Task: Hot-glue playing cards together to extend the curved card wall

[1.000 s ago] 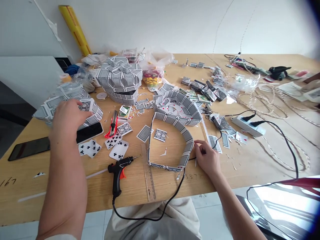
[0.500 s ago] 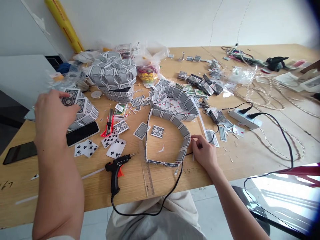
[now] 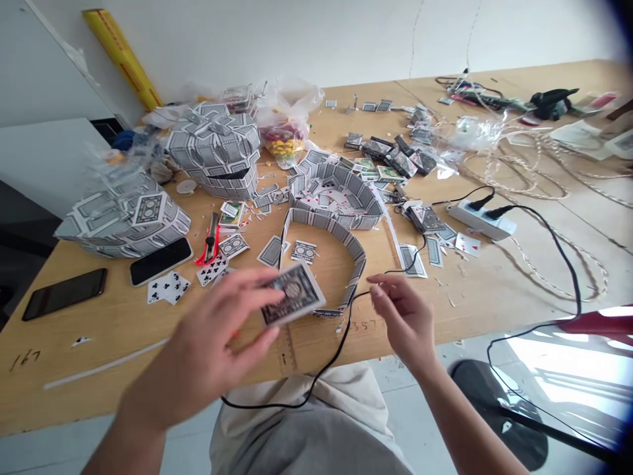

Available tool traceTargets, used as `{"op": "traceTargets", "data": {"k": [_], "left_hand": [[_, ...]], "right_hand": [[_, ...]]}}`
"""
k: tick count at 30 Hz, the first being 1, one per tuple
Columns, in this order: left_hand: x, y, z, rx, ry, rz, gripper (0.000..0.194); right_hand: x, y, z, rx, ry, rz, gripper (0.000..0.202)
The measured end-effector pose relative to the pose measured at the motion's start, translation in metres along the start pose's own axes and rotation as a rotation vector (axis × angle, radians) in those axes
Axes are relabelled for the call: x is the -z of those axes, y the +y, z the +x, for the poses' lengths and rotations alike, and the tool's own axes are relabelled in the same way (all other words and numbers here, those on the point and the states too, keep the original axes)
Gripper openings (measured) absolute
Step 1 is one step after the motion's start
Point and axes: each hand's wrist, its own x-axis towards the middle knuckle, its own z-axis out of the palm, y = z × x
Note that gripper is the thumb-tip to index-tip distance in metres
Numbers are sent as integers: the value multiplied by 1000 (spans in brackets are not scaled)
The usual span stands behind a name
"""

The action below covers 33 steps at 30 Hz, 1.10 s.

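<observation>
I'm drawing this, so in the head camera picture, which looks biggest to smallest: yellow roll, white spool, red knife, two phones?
1. Yellow roll
2. Left phone and right phone: too alike to rank, and the left one looks nearer
3. Red knife
4. White spool

Obs.: my L hand (image 3: 215, 336), prev. well L of the curved card frame (image 3: 359, 254), now at its near-L side w/ a playing card (image 3: 291, 297), back up. My R hand (image 3: 405, 316): fingers now extended twd. frame's R side. Glue gun (image 3: 235, 335), prev. near-L of frame, now mostly hidden behind L hand.
</observation>
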Motion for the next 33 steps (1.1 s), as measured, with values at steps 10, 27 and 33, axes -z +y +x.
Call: {"op": "traceTargets", "data": {"k": [10,27,33], "left_hand": [[-66,23,-45,77,50,-77,46],[36,-7,62,-34,579,-356,29],[33,-18,66,-72,581,-328,34]], "right_hand": [[-50,-33,-36,-240,-315,473,18],[-104,-154,74,598,-302,271,30],[-111,-145,81,619,-294,220,40]]}}
